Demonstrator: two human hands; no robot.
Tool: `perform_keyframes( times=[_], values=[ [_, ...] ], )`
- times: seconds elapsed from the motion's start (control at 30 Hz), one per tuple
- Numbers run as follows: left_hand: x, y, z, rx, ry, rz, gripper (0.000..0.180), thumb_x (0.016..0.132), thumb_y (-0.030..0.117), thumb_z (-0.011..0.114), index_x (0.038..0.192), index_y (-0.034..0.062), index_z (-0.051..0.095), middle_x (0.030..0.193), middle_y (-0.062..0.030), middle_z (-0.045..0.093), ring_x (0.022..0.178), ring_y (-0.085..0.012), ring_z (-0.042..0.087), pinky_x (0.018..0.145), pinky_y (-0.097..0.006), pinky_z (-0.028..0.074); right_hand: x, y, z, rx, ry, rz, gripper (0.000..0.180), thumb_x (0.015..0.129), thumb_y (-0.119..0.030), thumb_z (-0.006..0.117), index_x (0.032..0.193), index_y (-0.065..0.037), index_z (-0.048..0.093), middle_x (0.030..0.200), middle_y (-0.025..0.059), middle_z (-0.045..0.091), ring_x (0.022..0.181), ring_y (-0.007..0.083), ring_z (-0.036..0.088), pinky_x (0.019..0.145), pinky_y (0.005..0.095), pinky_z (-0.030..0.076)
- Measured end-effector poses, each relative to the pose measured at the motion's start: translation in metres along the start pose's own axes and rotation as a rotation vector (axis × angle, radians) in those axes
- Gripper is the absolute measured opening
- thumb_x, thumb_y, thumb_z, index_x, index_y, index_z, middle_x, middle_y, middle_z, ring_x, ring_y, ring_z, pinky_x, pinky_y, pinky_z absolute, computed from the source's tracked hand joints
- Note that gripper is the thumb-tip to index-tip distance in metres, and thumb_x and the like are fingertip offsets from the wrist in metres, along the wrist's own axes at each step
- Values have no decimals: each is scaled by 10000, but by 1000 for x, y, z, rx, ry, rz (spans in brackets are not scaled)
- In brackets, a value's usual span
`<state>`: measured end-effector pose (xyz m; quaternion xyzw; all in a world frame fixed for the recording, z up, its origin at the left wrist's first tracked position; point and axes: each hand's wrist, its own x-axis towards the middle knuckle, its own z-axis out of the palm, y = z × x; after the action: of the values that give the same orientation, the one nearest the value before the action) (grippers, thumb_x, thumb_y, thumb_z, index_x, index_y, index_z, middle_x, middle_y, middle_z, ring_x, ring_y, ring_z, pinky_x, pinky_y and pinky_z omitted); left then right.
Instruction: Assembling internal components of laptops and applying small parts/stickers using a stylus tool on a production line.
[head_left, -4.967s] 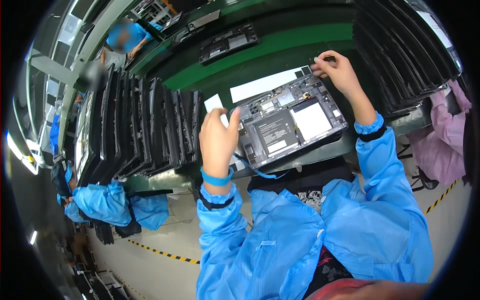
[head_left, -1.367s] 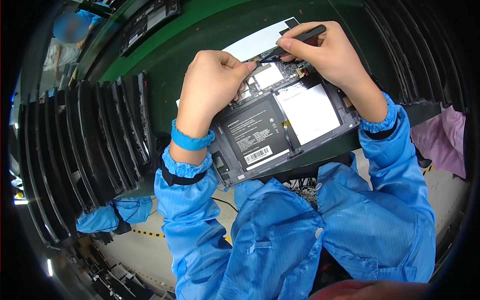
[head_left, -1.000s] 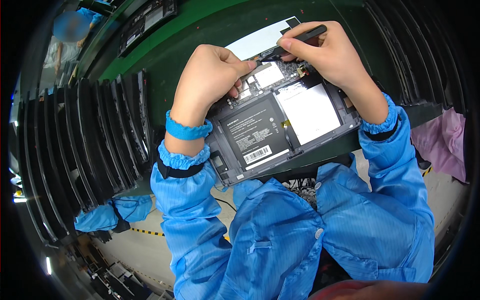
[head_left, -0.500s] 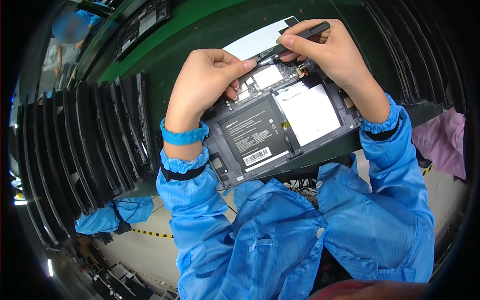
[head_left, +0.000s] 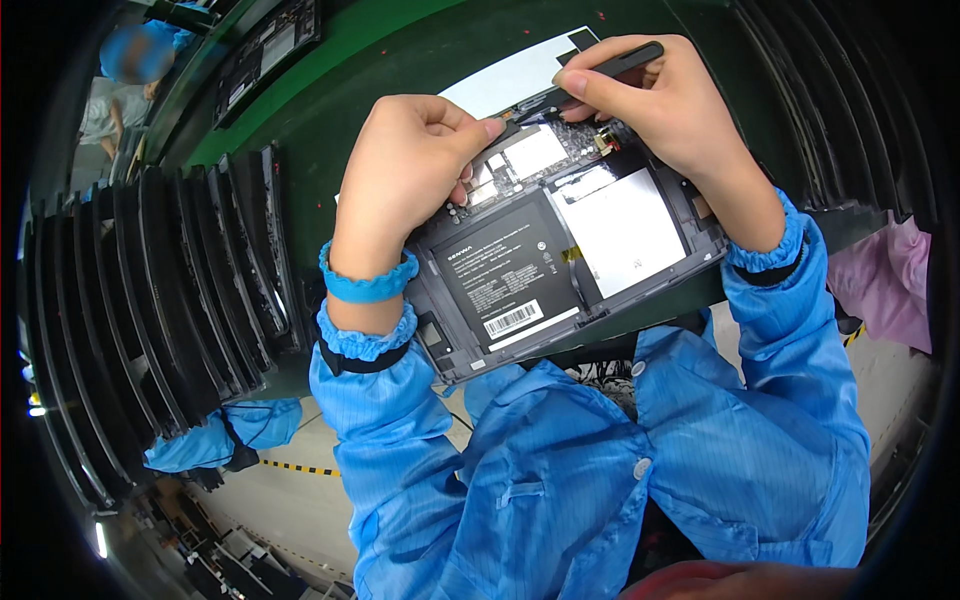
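Observation:
An opened tablet-like device (head_left: 640, 292) lies in front of me, its inside facing up. A black battery (head_left: 510, 270) with a printed label fills its near left part, and a pale rectangular panel (head_left: 628, 235) sits to the right. Beyond them runs a circuit board (head_left: 575, 145) with silvery shields. My right hand (head_left: 655, 105) holds black tweezers (head_left: 632, 62) pen-like, their tips low over the board's far edge. My left hand (head_left: 405, 160) is closed in a pinch at that edge, beside the tips; what its fingers grip is a dark piece too hidden to name.
Rows of upright dark panels stand at the left (head_left: 150, 310) and the right (head_left: 815, 100). A white sheet (head_left: 510, 75) lies behind the device on the green bench (head_left: 400, 50). Another opened device (head_left: 268, 58) rests farther back. A person (head_left: 115, 110) is at the far left.
The view has shifted a little. Both hands keep nearly the same places, with the tweezers still at the board's far edge and the left fingers pinched beside them.

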<state>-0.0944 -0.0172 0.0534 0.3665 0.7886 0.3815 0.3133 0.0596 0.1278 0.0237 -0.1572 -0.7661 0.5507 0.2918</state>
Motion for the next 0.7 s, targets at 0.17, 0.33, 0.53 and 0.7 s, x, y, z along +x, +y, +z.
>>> perform_keyframes(
  times=[0.17,0.33,0.53,0.7],
  values=[
    [1,-6,3,57,36,37,254,844,154,706,726,-52,615,522,-15,550,401,-55,481,381,-205,377,0,2,0,-26,7,9,245,816,-177,690,931,38,707,786,135,700,730,181,693,677,274,542],
    [1,-8,2,89,59,60,252,846,151,704,733,-58,619,516,-18,552,399,-53,483,378,-205,375,1,1,2,-46,3,-8,243,822,-178,687,934,36,707,781,138,699,739,186,696,678,277,544],
    [0,-5,-1,26,45,28,290,857,202,699,747,-56,626,525,-16,547,413,-62,490,393,-204,374,0,-3,-2,60,8,-1,224,832,-151,683,947,40,697,808,142,696,755,193,700,690,270,552],
    [-5,1,-4,-3,-8,4,310,881,243,675,782,-47,626,541,-3,534,437,-55,481,410,-200,367,0,-5,-4,71,-19,7,220,834,-142,679,949,44,693,819,144,694,759,196,701,697,271,555]
  ],
)
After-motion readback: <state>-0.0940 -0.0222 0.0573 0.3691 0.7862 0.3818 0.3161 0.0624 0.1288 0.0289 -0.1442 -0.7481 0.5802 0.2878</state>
